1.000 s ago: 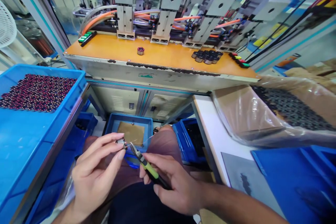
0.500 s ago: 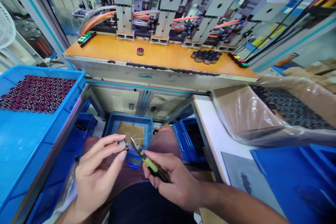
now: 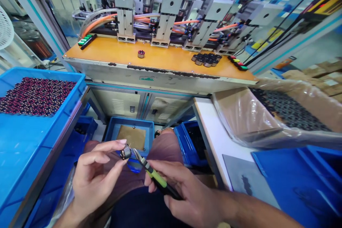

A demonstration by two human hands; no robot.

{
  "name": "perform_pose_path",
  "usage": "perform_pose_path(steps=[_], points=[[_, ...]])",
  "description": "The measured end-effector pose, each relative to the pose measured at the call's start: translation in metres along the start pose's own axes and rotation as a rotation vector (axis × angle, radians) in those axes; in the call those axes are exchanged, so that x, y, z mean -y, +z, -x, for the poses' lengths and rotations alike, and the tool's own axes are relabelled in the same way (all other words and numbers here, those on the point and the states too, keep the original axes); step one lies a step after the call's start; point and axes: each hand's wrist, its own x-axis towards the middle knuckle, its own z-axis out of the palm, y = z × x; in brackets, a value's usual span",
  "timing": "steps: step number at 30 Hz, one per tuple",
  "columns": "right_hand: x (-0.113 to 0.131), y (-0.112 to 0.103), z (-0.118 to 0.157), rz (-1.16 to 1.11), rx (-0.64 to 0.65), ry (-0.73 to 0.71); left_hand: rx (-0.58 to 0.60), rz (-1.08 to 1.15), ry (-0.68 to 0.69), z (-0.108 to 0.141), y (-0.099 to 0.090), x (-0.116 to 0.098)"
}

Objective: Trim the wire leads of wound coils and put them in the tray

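Between the thumb and fingertips of my left hand (image 3: 97,172) is a small round metal part (image 3: 125,152) with dark and coppery sections. Thin wire ends stick out near it. My right hand (image 3: 184,188) is wrapped round cutting pliers (image 3: 157,178) with green and black handles. The pliers' tips point up and left, just right of the metal part and apart from it. Both hands are above the lap, in front of a blue tray (image 3: 109,130) with brown board in it.
A blue bin (image 3: 32,142) of red-and-black parts stands left. Ahead, an orange bench (image 3: 107,53) carries a machine (image 3: 125,17), one reddish part (image 3: 141,54) and a dark cluster (image 3: 207,59). At right are a plastic-lined box (image 3: 240,114) and a white table (image 3: 211,124).
The metal part has turned in my left fingers, showing more of its round side. The long wire seen beyond the plier tips is no longer visible. The right hand has shifted slightly right and down.
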Motion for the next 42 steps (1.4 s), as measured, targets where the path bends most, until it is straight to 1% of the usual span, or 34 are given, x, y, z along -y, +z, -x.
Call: perform_pose_path(steps=[10, 14, 19, 23, 26, 28, 31, 34, 36, 39, 40, 42], points=[[0.001, 0.005, -0.004, -0.02, 0.003, -0.037, 0.02, 0.015, -0.005, 0.005, -0.003, 0.0], [0.001, 0.006, -0.004, 0.007, 0.025, -0.02, 0.015, 0.017, -0.006, 0.006, -0.003, 0.0], [-0.001, 0.006, -0.005, -0.02, 0.042, 0.023, 0.005, 0.012, 0.003, 0.007, -0.005, 0.0], [0.0, 0.006, -0.007, 0.013, 0.047, 0.048, 0.0, 0.006, -0.027, 0.008, -0.005, 0.0], [-0.001, 0.007, -0.007, 0.055, 0.028, 0.09, -0.008, 0.007, -0.057, 0.008, -0.004, -0.001], [-0.004, 0.008, -0.008, 0.015, -0.024, 0.096, -0.035, 0.008, -0.087, 0.007, -0.003, -0.002], [-0.008, 0.006, -0.011, -0.035, -0.073, 0.049, -0.097, 0.035, -0.18, 0.007, -0.004, -0.002], [-0.007, 0.0, -0.018, 0.095, -0.051, 0.021, -0.134, 0.105, -0.342, 0.01, -0.011, 0.002], [-0.005, -0.003, -0.023, 0.193, -0.074, -0.025, -0.132, 0.123, -0.462, 0.012, -0.017, 0.008], [-0.005, -0.005, -0.035, 0.27, -0.13, -0.13, -0.114, 0.093, -0.657, 0.012, -0.03, 0.017], [-0.004, -0.008, -0.04, 0.309, -0.152, -0.157, -0.088, 0.096, -0.715, 0.011, -0.035, 0.02], [0.004, -0.019, -0.053, 0.431, -0.221, -0.19, -0.039, 0.074, -0.758, 0.008, -0.041, 0.023]])
